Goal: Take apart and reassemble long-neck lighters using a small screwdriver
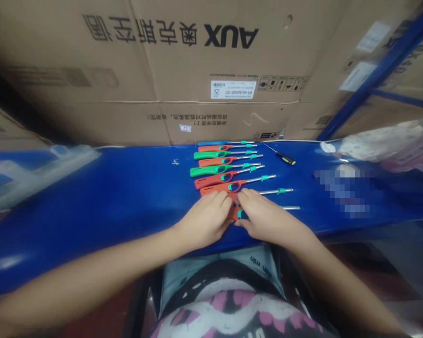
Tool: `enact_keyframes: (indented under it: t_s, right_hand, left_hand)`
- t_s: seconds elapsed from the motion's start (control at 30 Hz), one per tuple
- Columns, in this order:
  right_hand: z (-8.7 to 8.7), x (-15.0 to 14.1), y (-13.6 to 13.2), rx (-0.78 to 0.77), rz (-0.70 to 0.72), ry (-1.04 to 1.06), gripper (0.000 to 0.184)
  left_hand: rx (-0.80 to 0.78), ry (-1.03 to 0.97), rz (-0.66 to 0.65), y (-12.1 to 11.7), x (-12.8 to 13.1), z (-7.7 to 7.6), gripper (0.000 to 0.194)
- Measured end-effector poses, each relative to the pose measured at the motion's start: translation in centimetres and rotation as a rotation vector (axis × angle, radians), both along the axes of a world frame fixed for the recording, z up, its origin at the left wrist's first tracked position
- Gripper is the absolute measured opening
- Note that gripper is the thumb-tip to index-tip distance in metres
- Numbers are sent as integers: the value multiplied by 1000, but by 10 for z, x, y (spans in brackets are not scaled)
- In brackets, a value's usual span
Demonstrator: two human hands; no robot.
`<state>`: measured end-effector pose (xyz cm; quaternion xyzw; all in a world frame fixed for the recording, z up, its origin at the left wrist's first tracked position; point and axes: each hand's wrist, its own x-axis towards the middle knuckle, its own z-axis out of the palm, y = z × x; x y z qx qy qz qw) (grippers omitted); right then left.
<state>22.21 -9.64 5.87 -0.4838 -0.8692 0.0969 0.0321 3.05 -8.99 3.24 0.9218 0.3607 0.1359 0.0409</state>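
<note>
An orange-red long-nosed gas lighter point(235, 214) lies nearest my body, its metal tube pointing right. My left hand point(208, 218) curls over its handle, fingers closed. From the other side my right hand point(262, 213) grips the same lighter near the trigger, and both hands' fingertips almost meet. The hands hide most of its body and part of another orange lighter just beyond. Farther back, several more lighters form a column on the blue table, among them an orange one point(218, 188), a red one point(215, 179), a green one point(206, 171) and a blue one point(211, 142).
A yellow-and-black screwdriver point(285, 158) lies right of the lighters. Large cardboard boxes point(176, 70) wall off the back of the blue table point(127, 197). Clear plastic point(63, 162) lies at left, a white bag point(373, 141) at right. A blue metal bar point(370, 80) slants behind.
</note>
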Motion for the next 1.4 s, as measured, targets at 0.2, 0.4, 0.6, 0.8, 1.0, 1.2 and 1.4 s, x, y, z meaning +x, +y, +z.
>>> enact_keyframes:
  t_s: [0.2,0.4,0.6,0.8,1.0,1.2,1.4]
  right_hand:
    - [3,1,0,-26,18,-6,31]
    - [9,0,5,-52,46,-48,30]
    - [12,-4,1,-65,-5,-84,30]
    - [9,-3,1,-81,2,-45,28]
    - [-1,5,4,-45,54,47,29]
    - [-7,10,-1,45,97,73,29]
    - [-12,13,-6,56,87,136,27]
  left_hand:
    - [-2,9,-33,-2,1,0,17]
    - [-34,5,-57,1,-2,-4,17]
    - [-61,-50,-40,2,-2,-4,18]
    - [-44,-100,-88,0,-1,-3,10]
    - [-14,-108,-96,-3,1,-2,19]
    - [-23,-148,-142,2,0,-5,24]
    - [-18,-219,-154,3,-2,-6,28]
